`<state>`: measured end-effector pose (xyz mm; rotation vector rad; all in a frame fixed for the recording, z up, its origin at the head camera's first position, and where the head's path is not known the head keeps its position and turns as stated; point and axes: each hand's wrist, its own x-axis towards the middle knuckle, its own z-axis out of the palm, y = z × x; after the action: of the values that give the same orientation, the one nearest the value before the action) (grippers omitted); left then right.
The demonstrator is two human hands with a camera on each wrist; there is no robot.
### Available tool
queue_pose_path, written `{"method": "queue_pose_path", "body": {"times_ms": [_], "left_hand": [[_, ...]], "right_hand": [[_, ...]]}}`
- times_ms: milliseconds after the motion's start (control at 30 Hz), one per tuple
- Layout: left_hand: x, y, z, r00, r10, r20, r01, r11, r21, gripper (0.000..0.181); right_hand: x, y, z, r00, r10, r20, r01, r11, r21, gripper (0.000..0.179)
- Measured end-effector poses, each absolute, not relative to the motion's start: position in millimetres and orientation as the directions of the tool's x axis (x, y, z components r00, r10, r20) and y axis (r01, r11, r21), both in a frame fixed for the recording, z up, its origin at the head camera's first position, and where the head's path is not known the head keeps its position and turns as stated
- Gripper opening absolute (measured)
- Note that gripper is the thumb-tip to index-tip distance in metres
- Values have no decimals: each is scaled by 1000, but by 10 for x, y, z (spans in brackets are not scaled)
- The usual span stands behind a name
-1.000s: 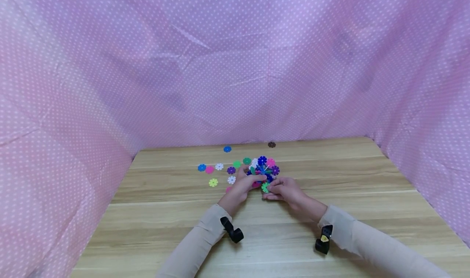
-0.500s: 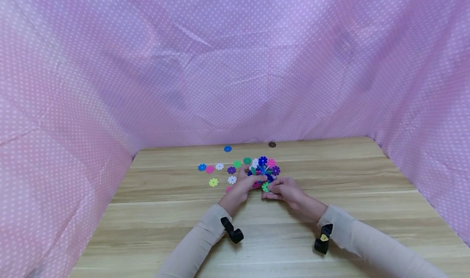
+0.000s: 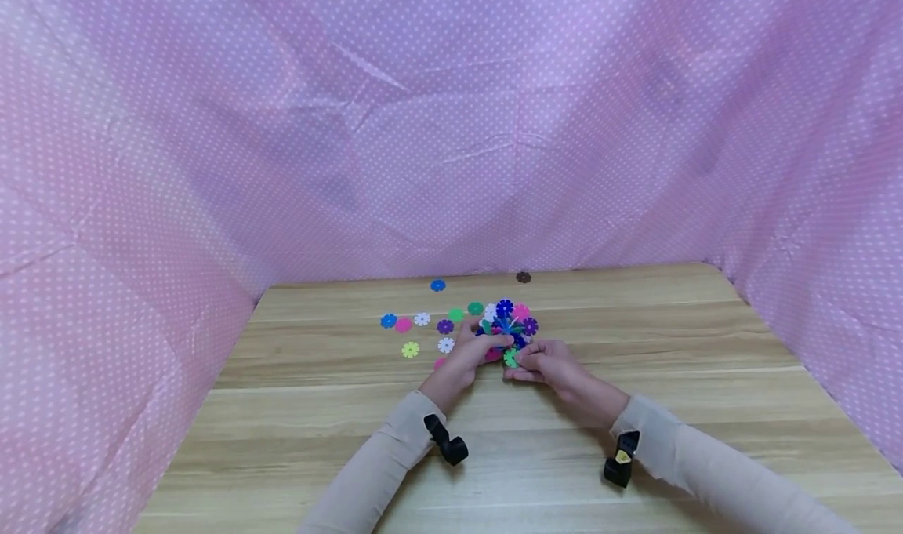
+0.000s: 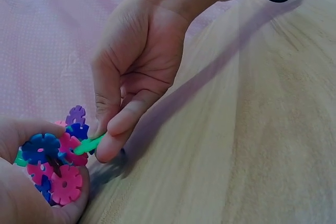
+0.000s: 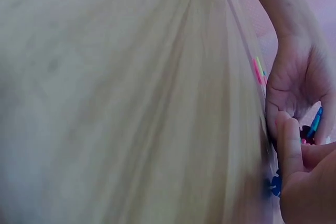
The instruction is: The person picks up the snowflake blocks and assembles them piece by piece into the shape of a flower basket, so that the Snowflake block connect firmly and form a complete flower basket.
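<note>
A cluster of interlocking snowflake discs point(image 3: 504, 308), in blue, pink, purple, white and green, is gripped by my left hand point(image 3: 462, 361), its thumb across the near side. In the left wrist view a pink disc point(image 4: 66, 184) and a dark blue disc point(image 4: 41, 148) show between that hand's thumb and fingers. My right hand point(image 3: 559, 369) pinches a green snowflake disc point(image 3: 511, 358) at the cluster's near right side. Edge-on in the left wrist view, the green disc point(image 4: 86, 146) meets the cluster. The right wrist view mostly hides the cluster behind both hands.
Loose discs lie on the wooden table point(image 3: 296, 408) left of the cluster, including a yellow disc point(image 3: 410, 350), a white disc point(image 3: 422, 319) and a purple disc point(image 3: 445, 327). Farther back are a blue disc point(image 3: 438, 285) and a brown disc point(image 3: 524, 277). A dotted pink cloth point(image 3: 451, 126) surrounds the table.
</note>
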<state>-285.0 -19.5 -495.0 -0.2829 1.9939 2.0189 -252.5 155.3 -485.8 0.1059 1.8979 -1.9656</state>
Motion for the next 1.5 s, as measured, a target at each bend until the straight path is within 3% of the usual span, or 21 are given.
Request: {"method": "queue_pose_path", "body": {"times_ms": [567, 800, 1233, 1500], "left_hand": [[-2868, -253, -4902, -937, 95, -335, -336, 12, 942, 93], [-2876, -278, -4902, -941, 126, -315, -313, 37, 949, 92], [-2881, -312, -4943, -938, 205, -279, -280, 22, 960, 90], [-2847, -311, -4952, -943, 236, -234, -216, 98, 971, 85]], "right_hand": [[-2524, 1638, -4789, -897, -286, -337, 325, 92, -941, 26], [-2586, 1845, -4681, -864, -409, -293, 195, 265, -944, 26], [-2674, 2102, -4490, -893, -391, -223, 31, 440, -898, 20], [-2912, 2223, -4346, -925, -379, 16, -243, 557, -794, 13]]}}
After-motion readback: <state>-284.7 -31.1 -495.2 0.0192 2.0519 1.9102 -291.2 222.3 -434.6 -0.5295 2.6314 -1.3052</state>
